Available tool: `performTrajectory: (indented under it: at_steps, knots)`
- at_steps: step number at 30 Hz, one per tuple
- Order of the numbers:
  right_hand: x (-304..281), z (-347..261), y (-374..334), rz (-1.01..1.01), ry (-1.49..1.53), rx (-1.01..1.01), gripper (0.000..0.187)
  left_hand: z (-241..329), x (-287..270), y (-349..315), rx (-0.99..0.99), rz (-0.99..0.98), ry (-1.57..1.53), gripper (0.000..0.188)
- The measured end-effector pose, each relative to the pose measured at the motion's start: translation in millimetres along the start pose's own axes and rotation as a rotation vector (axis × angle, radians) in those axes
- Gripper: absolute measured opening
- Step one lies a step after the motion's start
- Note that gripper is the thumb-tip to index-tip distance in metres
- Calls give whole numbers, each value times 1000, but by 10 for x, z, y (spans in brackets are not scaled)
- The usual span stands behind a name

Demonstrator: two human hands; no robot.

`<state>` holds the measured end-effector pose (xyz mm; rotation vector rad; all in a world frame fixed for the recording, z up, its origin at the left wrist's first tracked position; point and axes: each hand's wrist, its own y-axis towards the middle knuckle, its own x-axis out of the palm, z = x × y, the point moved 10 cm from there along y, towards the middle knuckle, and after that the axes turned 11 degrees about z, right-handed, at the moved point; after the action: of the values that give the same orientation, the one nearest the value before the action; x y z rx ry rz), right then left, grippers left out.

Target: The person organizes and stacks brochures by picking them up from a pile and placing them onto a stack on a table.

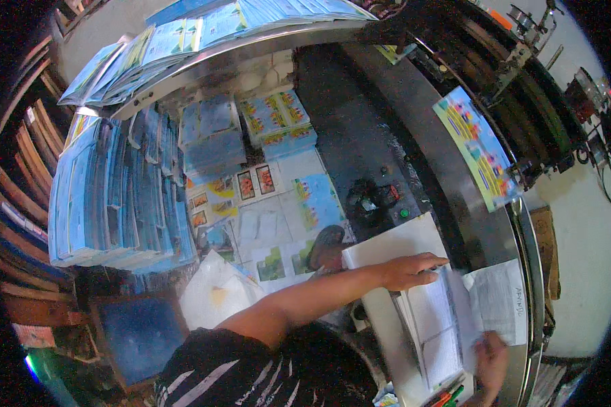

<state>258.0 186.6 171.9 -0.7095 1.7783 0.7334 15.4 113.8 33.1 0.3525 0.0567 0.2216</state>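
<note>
Your left hand [411, 271] reaches over the top of the paper stack [436, 332]; your right hand [491, 354] sits beside its right edge, near pens [455, 394].

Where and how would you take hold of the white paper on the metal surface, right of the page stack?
Probably pinch the white paper by its lower right corner, coming from the near side, where the right hand is. It appears thin and flat, with that corner uncovered, while its left side borders the page stack.
</note>
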Motion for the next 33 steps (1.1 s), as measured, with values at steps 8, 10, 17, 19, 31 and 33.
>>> performTrajectory:
  at_steps: [8,10,17,19,31,33]
  knots:
    - [-1685,547,807,845,-391,-159,31,130,10,-17,81,7,46,75]
    - [-1392,738,1028,766,-535,-208,35,107,-8,-35,50,10,76,74]
    - [-345,1405,954,535,-419,-123,46,-18,87,3,71,1,127,71]
    - [-149,1024,764,373,-510,-158,42,-28,60,-25,67,5,139,71]
    - [780,-690,-275,-132,35,-53,73,69,68,52,58,-10,152,71]
    - [825,-535,-295,-179,-13,-7,75,131,83,56,72,-27,140,70]
